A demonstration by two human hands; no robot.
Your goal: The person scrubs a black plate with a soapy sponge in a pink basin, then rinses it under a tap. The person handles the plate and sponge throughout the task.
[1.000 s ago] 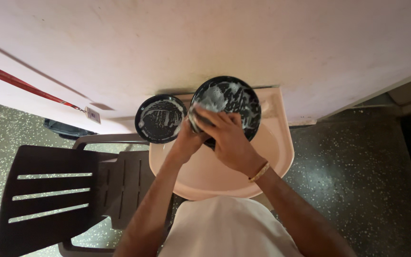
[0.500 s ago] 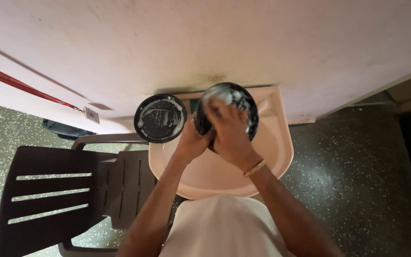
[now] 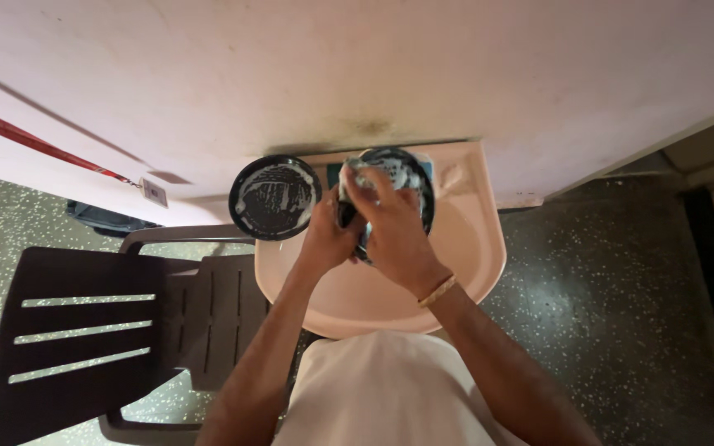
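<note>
Looking straight down at a pink sink (image 3: 473, 272) fixed against a pale wall (image 3: 373, 58). Holding a dark round plate (image 3: 411, 177) over the back of the sink, tilted up a bit, all soapy and streaked with white foam. Left hand (image 3: 328, 235) wrapped around the plate's left edge, fingers closed on the rim. Right hand (image 3: 394, 227) pressed flat-ish over the face of the plate, fingers curled around something pale and sudsy at the top, probably a scrubber (image 3: 365, 175), hard to tell exactly under the foam. So both hands closed, one gripping the plate, the other gripping that pad against it. Thin gold bangle (image 3: 437, 291) sitting on the right wrist.

Second dark plate (image 3: 274, 198) just beside the first, to its left, resting on the sink's left corner, also covered in soap streaks. Not touching either hand.

Dark brown plastic chair (image 3: 109, 322) parked left of the sink on a speckled floor (image 3: 605, 314). Red cord (image 3: 35, 140) running diagonally along the wall, upper left. White shirt (image 3: 382, 396) at the bottom.
</note>
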